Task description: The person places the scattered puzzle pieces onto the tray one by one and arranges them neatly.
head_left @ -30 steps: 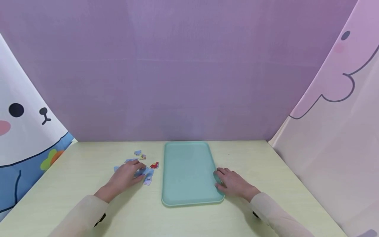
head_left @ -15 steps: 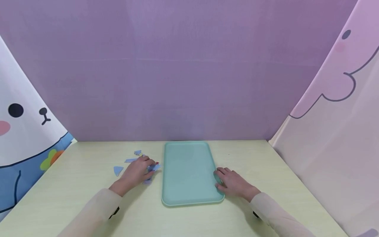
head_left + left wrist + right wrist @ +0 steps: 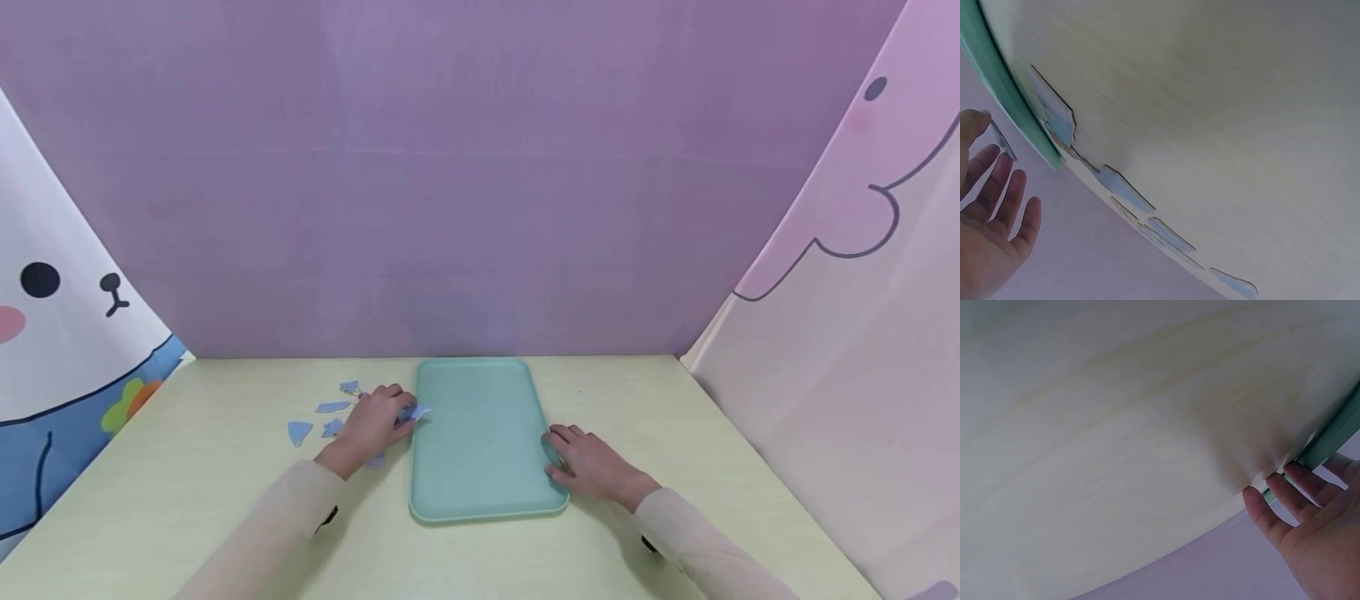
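Note:
My left hand point(image 3: 371, 425) pinches a flat blue puzzle piece point(image 3: 420, 413) between thumb and fingers, over the left rim of the mint-green tray point(image 3: 480, 450). In the left wrist view the same piece point(image 3: 1002, 139) shows edge-on at the thumb tip, the other fingers spread loosely. Several more puzzle pieces point(image 3: 299, 432) lie on the table left of the tray, some partly hidden by the left hand. At the tray's right edge, my right hand point(image 3: 596, 467) touches the rim with relaxed fingers; in the right wrist view its fingertips point(image 3: 1254, 495) meet the tabletop beside the rim.
The pale wooden table point(image 3: 480, 562) ends at a purple backdrop point(image 3: 480, 208) behind the tray. Printed cloth panels with cartoon figures flank the table, one on the left point(image 3: 75, 333) and one on the right point(image 3: 862, 350).
My left hand has picked up a puzzle piece from among the others and carried it rightward to the tray's left rim. The right hand and the tray have stayed put.

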A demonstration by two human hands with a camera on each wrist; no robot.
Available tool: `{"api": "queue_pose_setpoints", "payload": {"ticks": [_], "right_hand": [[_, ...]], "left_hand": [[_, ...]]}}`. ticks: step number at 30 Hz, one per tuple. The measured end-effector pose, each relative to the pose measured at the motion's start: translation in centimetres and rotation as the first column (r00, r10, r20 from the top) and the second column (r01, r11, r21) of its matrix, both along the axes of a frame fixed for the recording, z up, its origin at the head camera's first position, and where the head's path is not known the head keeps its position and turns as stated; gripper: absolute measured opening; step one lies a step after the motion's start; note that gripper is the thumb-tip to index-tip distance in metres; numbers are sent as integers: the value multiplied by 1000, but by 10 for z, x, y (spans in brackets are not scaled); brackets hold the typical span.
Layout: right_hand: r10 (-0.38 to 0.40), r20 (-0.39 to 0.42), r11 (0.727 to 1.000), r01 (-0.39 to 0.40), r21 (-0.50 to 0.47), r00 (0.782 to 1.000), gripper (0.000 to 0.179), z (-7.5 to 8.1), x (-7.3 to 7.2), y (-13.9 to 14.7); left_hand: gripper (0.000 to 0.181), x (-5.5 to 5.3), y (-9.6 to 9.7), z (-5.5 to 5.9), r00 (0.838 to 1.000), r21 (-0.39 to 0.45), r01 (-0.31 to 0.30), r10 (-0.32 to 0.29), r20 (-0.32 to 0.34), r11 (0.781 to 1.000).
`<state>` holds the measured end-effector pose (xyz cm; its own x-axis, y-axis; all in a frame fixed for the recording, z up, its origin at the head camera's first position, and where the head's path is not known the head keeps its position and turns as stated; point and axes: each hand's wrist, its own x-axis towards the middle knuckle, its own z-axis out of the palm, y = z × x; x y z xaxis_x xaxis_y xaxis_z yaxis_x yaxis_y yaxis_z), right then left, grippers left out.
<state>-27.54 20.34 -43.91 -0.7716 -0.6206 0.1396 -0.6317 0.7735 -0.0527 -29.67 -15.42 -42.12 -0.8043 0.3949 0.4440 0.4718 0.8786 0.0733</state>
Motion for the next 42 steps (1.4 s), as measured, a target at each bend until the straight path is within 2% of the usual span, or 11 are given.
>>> {"api": "queue_pose_setpoints", "payload": {"ticks": [15,33,42], "right_hand": [[1,-4,1000,-1,8,1000,46,2,1,-1],[3,-13,1000,-3,-1,1000,45,3,3,-2],[-16,20,1000,16,11,1000,48,-1,1,0]], "left_hand": [[27,-24,20,1,993,10,-101,100,63,995],[26,-45,31,1,984,53,-137,130,118,989],[27,-54,34,-3,984,45,-150,144,107,988]]}}
